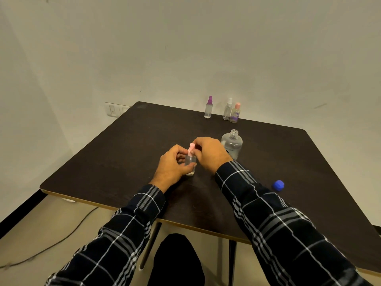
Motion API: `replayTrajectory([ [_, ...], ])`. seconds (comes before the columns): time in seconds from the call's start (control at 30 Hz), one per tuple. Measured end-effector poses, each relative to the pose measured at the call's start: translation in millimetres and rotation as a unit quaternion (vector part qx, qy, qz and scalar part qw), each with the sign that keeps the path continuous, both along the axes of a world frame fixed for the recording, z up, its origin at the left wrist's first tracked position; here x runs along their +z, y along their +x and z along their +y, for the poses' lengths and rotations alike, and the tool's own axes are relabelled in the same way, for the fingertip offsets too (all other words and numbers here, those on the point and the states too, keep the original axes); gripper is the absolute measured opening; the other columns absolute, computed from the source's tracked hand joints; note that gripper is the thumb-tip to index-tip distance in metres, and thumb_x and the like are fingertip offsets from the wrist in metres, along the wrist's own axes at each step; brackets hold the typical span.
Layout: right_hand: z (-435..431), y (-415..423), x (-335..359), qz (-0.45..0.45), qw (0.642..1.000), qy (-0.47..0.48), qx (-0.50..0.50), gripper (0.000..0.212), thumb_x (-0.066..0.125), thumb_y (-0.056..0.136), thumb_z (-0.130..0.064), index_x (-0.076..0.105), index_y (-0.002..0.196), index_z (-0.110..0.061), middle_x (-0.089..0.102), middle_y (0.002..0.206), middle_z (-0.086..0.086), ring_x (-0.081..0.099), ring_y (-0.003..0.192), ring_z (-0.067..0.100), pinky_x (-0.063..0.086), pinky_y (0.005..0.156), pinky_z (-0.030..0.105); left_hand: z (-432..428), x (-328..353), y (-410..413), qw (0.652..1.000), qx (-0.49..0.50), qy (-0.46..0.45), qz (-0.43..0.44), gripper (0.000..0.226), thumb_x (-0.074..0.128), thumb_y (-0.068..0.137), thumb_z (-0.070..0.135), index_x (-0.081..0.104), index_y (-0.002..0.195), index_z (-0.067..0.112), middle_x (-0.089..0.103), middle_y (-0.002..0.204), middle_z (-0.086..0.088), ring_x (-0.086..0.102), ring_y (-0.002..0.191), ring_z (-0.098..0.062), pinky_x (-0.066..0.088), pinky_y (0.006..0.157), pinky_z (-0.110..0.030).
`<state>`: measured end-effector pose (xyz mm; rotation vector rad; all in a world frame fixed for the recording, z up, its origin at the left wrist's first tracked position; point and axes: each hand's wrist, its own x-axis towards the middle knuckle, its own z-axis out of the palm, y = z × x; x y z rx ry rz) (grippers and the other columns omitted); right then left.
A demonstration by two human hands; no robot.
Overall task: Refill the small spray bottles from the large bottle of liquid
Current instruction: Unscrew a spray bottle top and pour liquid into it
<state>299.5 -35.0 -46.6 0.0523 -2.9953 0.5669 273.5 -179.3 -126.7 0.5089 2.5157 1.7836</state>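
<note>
A small clear spray bottle (pixel 190 162) with a pink spray top (pixel 191 148) stands on the dark table (pixel 123 149). My left hand (pixel 174 165) grips its body. My right hand (pixel 210 153) pinches the pink top. Just behind my right hand stands the large clear bottle (pixel 232 143), uncapped, with liquid in it. Its blue cap (pixel 278 185) lies on the table to the right, beside my right sleeve.
Three small bottles stand along the far table edge: one with a purple top (pixel 208 107), one with a clear top (pixel 227 110), one with a pink cap (pixel 235 113). A wall lies close behind. A cable runs over the floor at the left.
</note>
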Motion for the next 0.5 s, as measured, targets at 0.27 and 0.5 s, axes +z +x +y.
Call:
replayTrajectory([
  [0.27, 1, 15, -9, 0.047, 0.996, 0.019, -0.072, 0.045, 0.050, 0.091, -0.065, 0.058, 0.105, -0.023, 0.063, 0.096, -0.006, 0.062, 0.086, 0.015, 0.056, 0.076, 0.038, -1, 1, 1, 1.000, 0.000, 0.002, -0.007, 0.032, 0.084, 0.081, 0.013, 0.062, 0.103, 0.021, 0.071, 0.106, 0.006, 0.068, 0.099, -0.003, 0.054, 0.075, -0.011],
  [0.5, -2, 14, -3, 0.031, 0.998, 0.053, 0.021, 0.033, 0.055, 0.098, -0.033, 0.057, 0.130, -0.027, 0.066, 0.122, 0.001, 0.061, 0.113, 0.022, 0.049, 0.089, 0.037, 0, 1, 0, 1.000, -0.003, 0.003, -0.005, 0.034, 0.085, 0.079, 0.013, 0.064, 0.103, 0.023, 0.072, 0.101, 0.006, 0.070, 0.094, -0.002, 0.055, 0.077, -0.015],
])
